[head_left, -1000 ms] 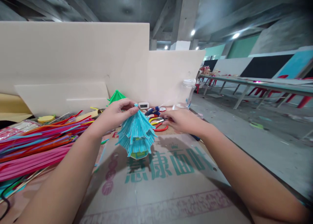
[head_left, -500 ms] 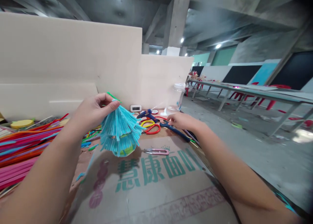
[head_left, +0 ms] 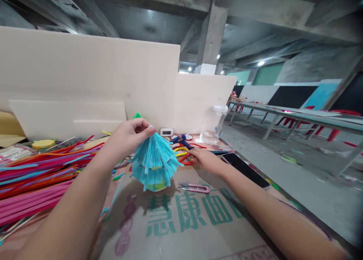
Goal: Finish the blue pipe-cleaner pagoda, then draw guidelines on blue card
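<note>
My left hand (head_left: 136,133) pinches the top of a turquoise tiered, tree-like shape (head_left: 155,158) made of fuzzy pipe cleaners, holding it above the board. Some yellow-green shows under its lowest tier, and a green tip (head_left: 137,115) pokes up behind my fingers. At the back of the work surface, my right hand (head_left: 205,160) has its fingers closed at the red and yellow handles of the scissors (head_left: 187,162); their blades are not visible. Just beyond lies a blue glue gun (head_left: 181,140). Pink-handled thread snips (head_left: 194,188) rest on the printed cardboard (head_left: 170,245).
Bundles of coloured pipe cleaners (head_left: 36,192) fill the left side. A small white timer (head_left: 166,132) and a clear jar (head_left: 215,124) stand before a pale partition (head_left: 85,75). A dark phone (head_left: 246,170) lies by the right edge, under which the floor shows.
My right hand has moved from the dark blue pliers leftward to the scissors' handles. The phone has come into view beside my forearm. My left hand still holds the turquoise shape; the view has shifted.
</note>
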A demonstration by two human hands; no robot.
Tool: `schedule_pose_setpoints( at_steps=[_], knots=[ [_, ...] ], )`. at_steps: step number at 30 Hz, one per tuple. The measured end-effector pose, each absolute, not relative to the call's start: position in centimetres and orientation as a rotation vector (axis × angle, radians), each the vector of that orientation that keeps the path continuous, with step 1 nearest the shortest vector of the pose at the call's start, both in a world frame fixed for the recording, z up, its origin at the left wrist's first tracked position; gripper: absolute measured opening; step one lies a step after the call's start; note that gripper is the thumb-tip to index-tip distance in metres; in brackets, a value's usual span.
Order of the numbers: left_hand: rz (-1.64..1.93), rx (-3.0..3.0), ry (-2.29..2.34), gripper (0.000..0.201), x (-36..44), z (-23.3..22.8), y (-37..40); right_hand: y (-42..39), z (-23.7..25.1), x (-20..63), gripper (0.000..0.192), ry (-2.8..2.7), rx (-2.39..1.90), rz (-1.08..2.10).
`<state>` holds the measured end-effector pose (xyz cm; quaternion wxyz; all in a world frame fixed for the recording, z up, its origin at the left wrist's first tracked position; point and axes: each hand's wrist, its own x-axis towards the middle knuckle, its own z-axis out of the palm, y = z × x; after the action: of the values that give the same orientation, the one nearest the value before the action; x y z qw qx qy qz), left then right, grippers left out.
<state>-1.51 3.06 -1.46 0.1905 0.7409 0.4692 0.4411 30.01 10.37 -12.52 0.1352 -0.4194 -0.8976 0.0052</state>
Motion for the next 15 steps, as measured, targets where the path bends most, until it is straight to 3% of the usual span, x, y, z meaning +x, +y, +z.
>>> schedule_pose_setpoints(
  at_steps=[6,12,15],
  knots=[
    [1.188,2.097,1.244,0.048,-1.1,-1.1,2.6,12.0,-15.2,28.4,0.051,-2.595,-1.076,0.109],
    [1.159,2.1,1.213,0.05,-1.4,-1.0,2.6,11.7,-13.1,28.3,0.051,-2.7,-0.965,0.184],
    [1.162,2.094,1.211,0.049,-1.7,-1.0,2.8,10.3,-12.2,28.1,0.062,-2.723,-0.952,0.193]
  ],
)
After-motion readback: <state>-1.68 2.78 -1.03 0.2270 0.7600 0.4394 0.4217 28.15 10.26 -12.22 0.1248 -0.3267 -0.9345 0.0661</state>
